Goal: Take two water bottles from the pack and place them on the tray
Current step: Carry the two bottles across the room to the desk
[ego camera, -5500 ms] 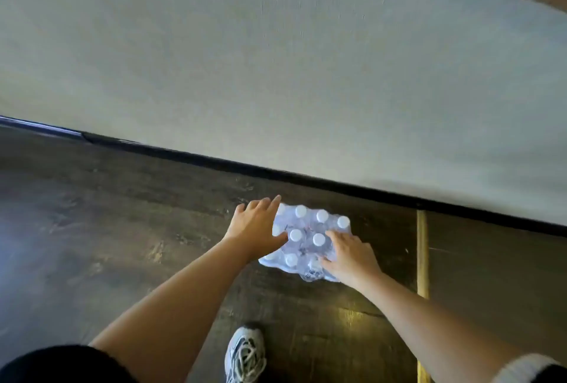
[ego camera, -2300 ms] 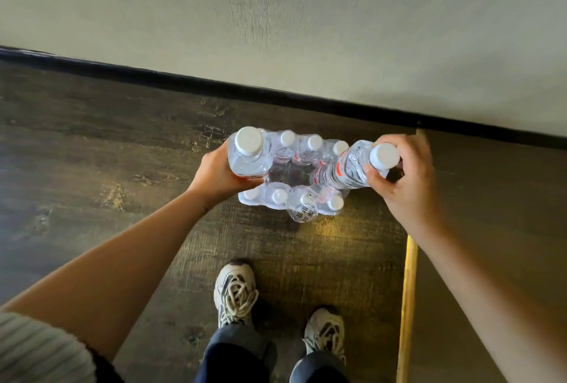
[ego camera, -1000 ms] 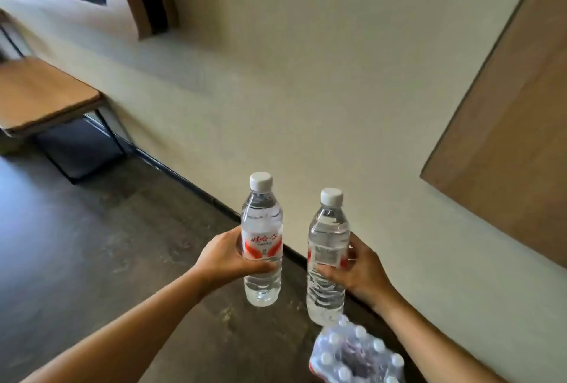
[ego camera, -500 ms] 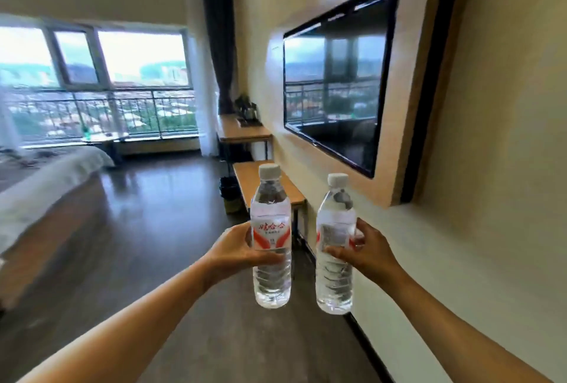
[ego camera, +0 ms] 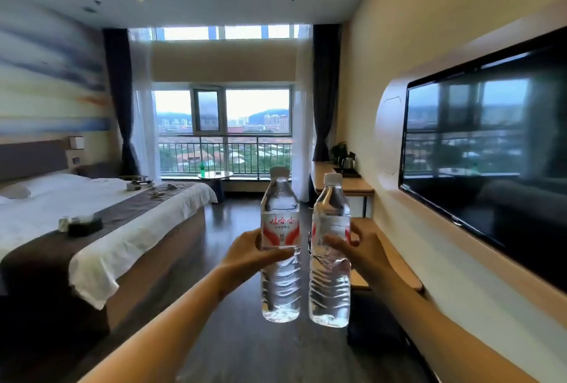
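Clear plastic identifies both water bottles, each upright with a white cap. Left hand [ego camera: 245, 255] is wrapped around the left bottle [ego camera: 280, 244] at its red-and-white label, thumb across the front. Right hand [ego camera: 352, 252] is closed around the right bottle [ego camera: 330, 250] at label height, fingers [ego camera: 336, 243] across the front. Both bottles are held in the air at chest height, just beside each other, over the dark floor [ego camera: 245, 346]. A bed [ego camera: 92, 207] lies to the left. A wooden counter [ego camera: 343, 183] runs along the right wall, below a wall-mounted television [ego camera: 487, 149]. Any tray on it cannot be made out.
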`<action>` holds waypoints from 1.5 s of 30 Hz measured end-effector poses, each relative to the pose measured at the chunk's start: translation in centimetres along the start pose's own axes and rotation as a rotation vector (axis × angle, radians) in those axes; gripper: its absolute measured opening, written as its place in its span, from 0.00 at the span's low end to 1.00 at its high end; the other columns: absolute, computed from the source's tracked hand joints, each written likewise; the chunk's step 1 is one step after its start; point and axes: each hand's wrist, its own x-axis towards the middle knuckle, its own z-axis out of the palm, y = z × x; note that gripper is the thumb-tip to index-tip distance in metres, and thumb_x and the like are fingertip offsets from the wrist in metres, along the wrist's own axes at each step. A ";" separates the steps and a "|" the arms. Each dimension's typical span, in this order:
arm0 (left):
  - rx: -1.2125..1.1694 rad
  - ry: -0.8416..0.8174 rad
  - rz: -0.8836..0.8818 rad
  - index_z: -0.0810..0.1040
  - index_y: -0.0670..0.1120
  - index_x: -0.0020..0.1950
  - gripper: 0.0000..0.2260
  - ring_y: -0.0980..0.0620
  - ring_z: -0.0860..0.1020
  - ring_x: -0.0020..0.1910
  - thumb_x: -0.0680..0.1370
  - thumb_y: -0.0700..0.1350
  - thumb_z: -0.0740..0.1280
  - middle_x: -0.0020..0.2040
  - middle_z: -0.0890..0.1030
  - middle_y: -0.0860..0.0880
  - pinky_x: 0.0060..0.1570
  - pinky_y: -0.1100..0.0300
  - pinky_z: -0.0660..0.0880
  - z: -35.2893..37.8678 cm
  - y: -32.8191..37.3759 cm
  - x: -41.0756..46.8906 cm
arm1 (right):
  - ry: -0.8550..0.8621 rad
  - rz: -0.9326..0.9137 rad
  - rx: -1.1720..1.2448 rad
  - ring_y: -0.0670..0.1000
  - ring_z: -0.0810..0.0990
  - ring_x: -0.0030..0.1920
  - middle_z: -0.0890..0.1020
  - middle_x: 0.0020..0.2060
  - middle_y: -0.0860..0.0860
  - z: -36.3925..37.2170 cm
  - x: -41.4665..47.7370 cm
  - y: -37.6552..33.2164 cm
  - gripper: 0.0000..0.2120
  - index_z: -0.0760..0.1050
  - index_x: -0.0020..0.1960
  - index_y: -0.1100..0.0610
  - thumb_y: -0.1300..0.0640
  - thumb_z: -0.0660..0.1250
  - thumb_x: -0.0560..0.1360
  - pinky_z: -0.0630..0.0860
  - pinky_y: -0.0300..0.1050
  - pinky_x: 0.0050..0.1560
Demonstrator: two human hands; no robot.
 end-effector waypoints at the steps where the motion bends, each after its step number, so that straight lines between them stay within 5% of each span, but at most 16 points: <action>1: 0.009 0.019 -0.001 0.78 0.53 0.46 0.23 0.52 0.82 0.42 0.57 0.64 0.71 0.44 0.83 0.49 0.48 0.56 0.79 -0.4 -1.0 2.4 | -0.011 0.000 0.020 0.55 0.82 0.46 0.83 0.48 0.56 0.4 2.6 1.1 0.13 0.75 0.45 0.47 0.45 0.71 0.63 0.80 0.55 0.49; 7: -0.036 0.109 -0.063 0.76 0.52 0.38 0.18 0.54 0.80 0.36 0.56 0.61 0.72 0.33 0.82 0.55 0.41 0.59 0.77 -3.1 -6.5 18.1 | -0.076 0.030 0.087 0.54 0.82 0.47 0.82 0.50 0.56 1.2 20.3 7.7 0.17 0.76 0.53 0.55 0.50 0.71 0.67 0.79 0.46 0.45; 10: -0.169 0.180 -0.149 0.80 0.51 0.42 0.18 0.43 0.82 0.44 0.58 0.58 0.75 0.39 0.85 0.49 0.49 0.50 0.78 -5.4 -10.0 24.4 | -0.125 0.006 0.078 0.52 0.82 0.41 0.83 0.44 0.54 3.0 29.1 10.4 0.19 0.76 0.55 0.60 0.51 0.71 0.67 0.78 0.42 0.39; 14: -0.195 0.252 -0.205 0.79 0.49 0.44 0.12 0.45 0.81 0.41 0.65 0.52 0.75 0.38 0.83 0.49 0.53 0.48 0.75 -9.3 -15.5 32.1 | -0.178 -0.002 0.131 0.57 0.83 0.41 0.83 0.43 0.56 7.9 39.1 14.1 0.22 0.76 0.52 0.57 0.47 0.72 0.62 0.81 0.53 0.41; 19: -0.319 0.237 -0.182 0.76 0.48 0.52 0.18 0.52 0.84 0.38 0.65 0.50 0.73 0.38 0.86 0.50 0.35 0.63 0.79 -14.0 -24.2 43.5 | -0.211 0.011 0.159 0.59 0.83 0.45 0.82 0.49 0.59 14.4 51.0 20.7 0.34 0.75 0.56 0.57 0.39 0.70 0.55 0.80 0.60 0.47; 24: -0.327 0.230 -0.167 0.77 0.46 0.51 0.19 0.52 0.84 0.36 0.63 0.51 0.73 0.37 0.86 0.51 0.35 0.63 0.79 -18.1 -33.2 57.9 | -0.135 0.059 0.125 0.60 0.83 0.43 0.83 0.47 0.60 18.6 65.2 27.1 0.35 0.77 0.55 0.57 0.38 0.71 0.54 0.79 0.64 0.48; 30: -0.205 0.030 -0.136 0.82 0.53 0.41 0.12 0.50 0.83 0.39 0.63 0.58 0.71 0.37 0.85 0.52 0.49 0.51 0.79 -18.7 -40.7 78.2 | 0.084 0.145 0.117 0.63 0.81 0.49 0.83 0.48 0.60 17.8 81.4 34.0 0.16 0.78 0.51 0.56 0.50 0.72 0.67 0.77 0.64 0.54; 34: -0.154 -0.056 -0.088 0.81 0.51 0.40 0.17 0.52 0.83 0.39 0.61 0.62 0.69 0.37 0.85 0.53 0.48 0.54 0.78 -16.5 -45.8 90.7 | 0.196 0.141 0.073 0.63 0.81 0.48 0.83 0.45 0.60 16.1 91.1 39.6 0.06 0.78 0.43 0.51 0.52 0.71 0.68 0.76 0.61 0.53; 37: -0.140 -0.068 -0.071 0.79 0.51 0.42 0.20 0.58 0.82 0.36 0.60 0.64 0.67 0.36 0.84 0.55 0.43 0.61 0.76 -15.3 -50.6 99.7 | 0.230 0.117 0.091 0.64 0.82 0.45 0.83 0.42 0.58 16.7 99.0 44.6 0.11 0.78 0.45 0.54 0.50 0.72 0.66 0.77 0.64 0.49; 41: -0.153 -0.079 -0.062 0.79 0.52 0.44 0.21 0.60 0.82 0.36 0.59 0.64 0.66 0.39 0.84 0.55 0.42 0.64 0.77 -15.8 -56.0 112.6 | 0.234 0.070 0.101 0.72 0.79 0.42 0.81 0.44 0.69 18.1 111.9 51.0 0.16 0.77 0.42 0.55 0.45 0.73 0.63 0.76 0.68 0.44; 45: -0.146 -0.040 -0.090 0.80 0.51 0.40 0.19 0.58 0.82 0.34 0.59 0.63 0.67 0.34 0.84 0.55 0.40 0.64 0.77 -19.2 -61.1 124.8 | 0.209 0.064 0.095 0.58 0.84 0.37 0.84 0.43 0.60 19.7 125.7 55.5 0.10 0.77 0.40 0.48 0.45 0.70 0.62 0.81 0.52 0.35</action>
